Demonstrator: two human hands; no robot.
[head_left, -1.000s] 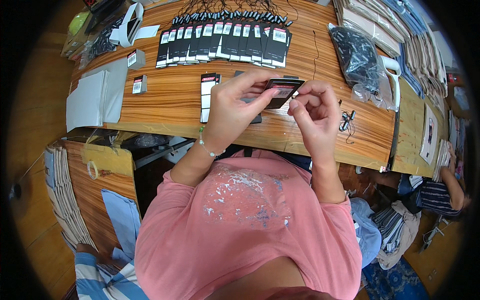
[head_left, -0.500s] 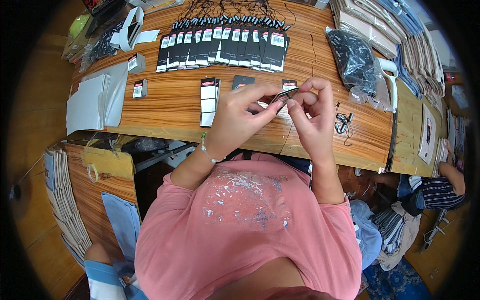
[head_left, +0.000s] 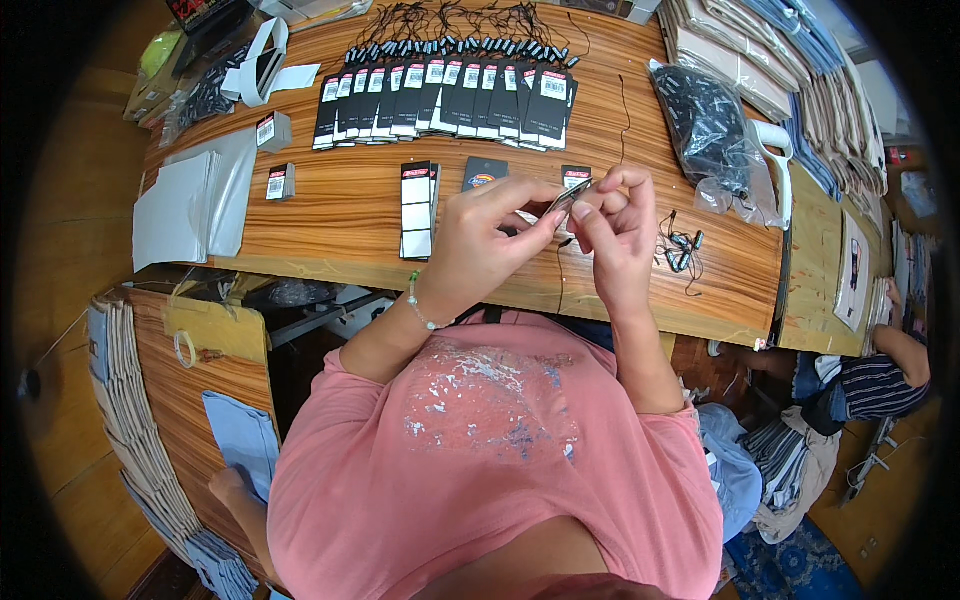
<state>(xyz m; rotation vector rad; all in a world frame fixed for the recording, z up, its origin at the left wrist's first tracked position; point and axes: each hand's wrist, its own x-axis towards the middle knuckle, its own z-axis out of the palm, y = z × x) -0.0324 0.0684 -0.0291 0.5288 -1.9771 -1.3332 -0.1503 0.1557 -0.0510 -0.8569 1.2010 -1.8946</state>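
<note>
Bare tabletop (head_left: 345, 215) lets a hand pass at left, between the small label stack (head_left: 278, 183) and the white-panelled tags (head_left: 416, 212); the left hand (head_left: 498, 225) and right hand (head_left: 617, 235) block the near middle, the row of black tags (head_left: 458, 105) the far side, the plastic bag (head_left: 705, 135) the far right

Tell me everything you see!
Table: one, brown, middle.
Tags: many, black and white, far middle.
Loose cards: several, black and white, middle.
Label blocks: two, grey, left.
Papers: several, white, left.
Paper loop: one, white, upper left.
Filled bags: two, clear, upper left and right.
Loose cords: several, black, right.
Handled tool: one, white, right.
Clothes: many, beige and blue, both sides.
Other people: two, partly seen, right and lower left.
Shirt: one, pink, centre.
Left hand: one, bare, holding dark card.
Right hand: one, bare, beside it.
</note>
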